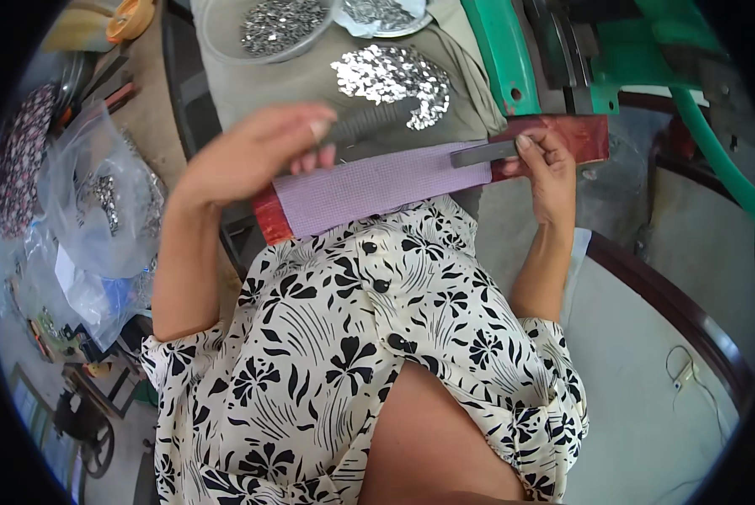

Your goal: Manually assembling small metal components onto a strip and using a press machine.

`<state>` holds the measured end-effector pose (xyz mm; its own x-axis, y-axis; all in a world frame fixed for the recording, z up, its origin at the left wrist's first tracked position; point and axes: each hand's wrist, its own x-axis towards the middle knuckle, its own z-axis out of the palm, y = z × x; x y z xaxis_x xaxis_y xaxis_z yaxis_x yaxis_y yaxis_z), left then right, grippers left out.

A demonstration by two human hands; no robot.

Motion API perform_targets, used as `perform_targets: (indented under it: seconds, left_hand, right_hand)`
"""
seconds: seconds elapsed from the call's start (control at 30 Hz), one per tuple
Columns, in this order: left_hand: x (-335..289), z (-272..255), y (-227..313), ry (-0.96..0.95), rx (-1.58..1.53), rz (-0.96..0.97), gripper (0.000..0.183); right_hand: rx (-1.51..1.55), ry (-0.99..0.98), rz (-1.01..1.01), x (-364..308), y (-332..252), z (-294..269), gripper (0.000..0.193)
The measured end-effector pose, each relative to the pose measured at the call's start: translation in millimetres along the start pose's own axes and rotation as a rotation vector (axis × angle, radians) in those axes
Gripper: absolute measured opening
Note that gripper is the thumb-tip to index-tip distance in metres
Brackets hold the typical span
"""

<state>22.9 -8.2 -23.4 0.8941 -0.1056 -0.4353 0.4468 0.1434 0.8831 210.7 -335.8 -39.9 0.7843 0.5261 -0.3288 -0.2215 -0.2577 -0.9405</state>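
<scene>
Grey metal bar (483, 154) under right hand (548, 164), left hand (255, 151) well apart

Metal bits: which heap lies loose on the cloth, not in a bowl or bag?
The shiny heap beyond the left hand, spread straight on the grey cloth.

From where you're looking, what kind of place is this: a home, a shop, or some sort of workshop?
Most likely a small workshop for piecework in metal. A loose pile of small shiny metal pieces lies on the bench, a bowl holds more, and a green machine stands just behind.
</scene>
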Motion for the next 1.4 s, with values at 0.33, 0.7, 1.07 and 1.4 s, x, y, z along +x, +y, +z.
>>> perform_targets:
  seconds: [0.33, 0.7, 1.07, 1.4]
  left_hand:
    - [19.0, 64.3, -39.6, 0.134, 0.237, -0.115, 0.018]
    - [28.0, 37.3, -44.8, 0.724, 0.762, 0.264, 0.013]
    - [68.2, -0.7, -56.2, 0.645, 0.719, 0.365, 0.013]
    - [23.4, 29.7, -51.4, 0.685, 0.828, 0.348, 0.01]
  right_hand:
    - [-0.642, 0.482, -0.08, 17.9, 44.6, -7.2, 0.03]
    - [-0.685, 0.08, -0.862, 13.6, 9.2, 92.5, 0.013]
    - [-0.912, -0.188, -0.998, 81.5, 2.7, 151.6, 0.014]
    - [-0.714, -0.214, -0.944, 29.0, 4.0, 109.8, 0.014]
